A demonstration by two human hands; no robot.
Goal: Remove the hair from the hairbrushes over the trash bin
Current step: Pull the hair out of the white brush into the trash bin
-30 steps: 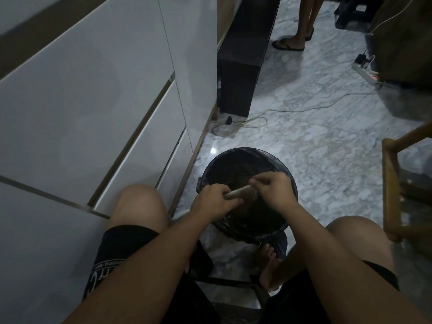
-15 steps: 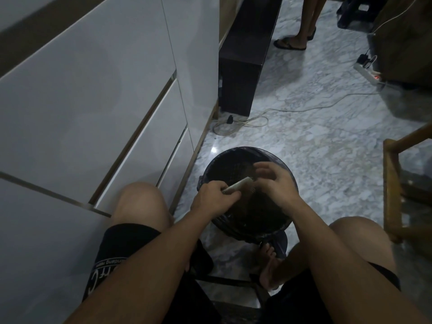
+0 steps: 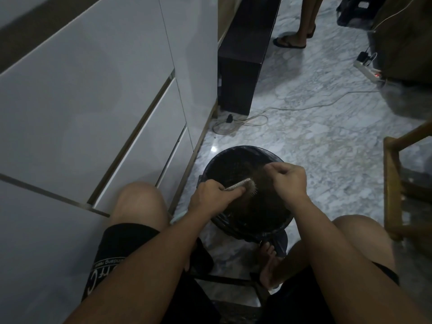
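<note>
A pale hairbrush [image 3: 240,184] is held over a round black trash bin [image 3: 236,152] lined with a dark bag, which stands on the floor between my knees. My left hand [image 3: 210,195] grips the brush by its handle, bristles facing right. My right hand [image 3: 288,178] is raised to the right of the brush head, fingers curled and pinching a thin tuft of hair [image 3: 257,174] that stretches from the bristles up to my fingertips.
White drawer fronts [image 3: 105,113] run close along the left. A dark low cabinet [image 3: 243,66] stands beyond the bin, with a cable [image 3: 240,120] coiled on the marble floor. A wooden chair frame [image 3: 395,190] is at the right. A person's feet [image 3: 292,40] stand at the back.
My right hand has lifted up and to the right, away from the brush head, drawing hair out of the bristles. My left hand has lowered the brush slightly.
</note>
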